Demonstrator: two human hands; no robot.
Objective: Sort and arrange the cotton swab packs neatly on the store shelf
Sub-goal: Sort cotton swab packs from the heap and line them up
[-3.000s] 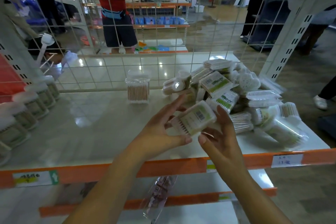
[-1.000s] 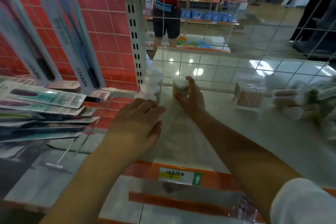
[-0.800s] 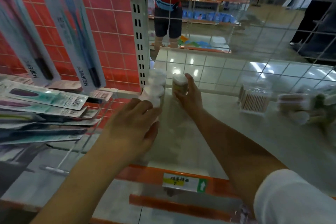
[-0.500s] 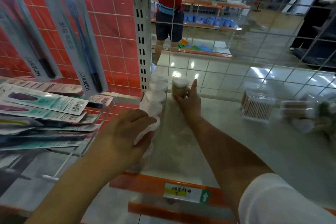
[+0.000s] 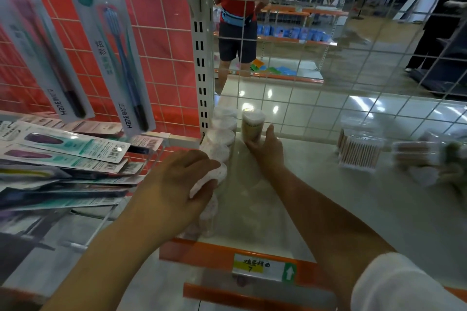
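On the left, our left hand (image 5: 174, 189) now lies over the white lid of a round swab tub (image 5: 211, 177) near the front of the row (image 5: 222, 134) against the shelf post; a second ago it hovered with nothing under it. Fingers curl over the lid, so we judge it is gripping and steadying that tub. Further right, our right hand (image 5: 265, 145) holds the single tub (image 5: 252, 125) upright at the back by the wire grid, fingers wrapped round its lower half, much as half a second ago. This looks like the start of a second row. Three seconds back we were picking from the loose heap (image 5: 429, 159), blurred at far right beside a square box of swabs (image 5: 358, 150).
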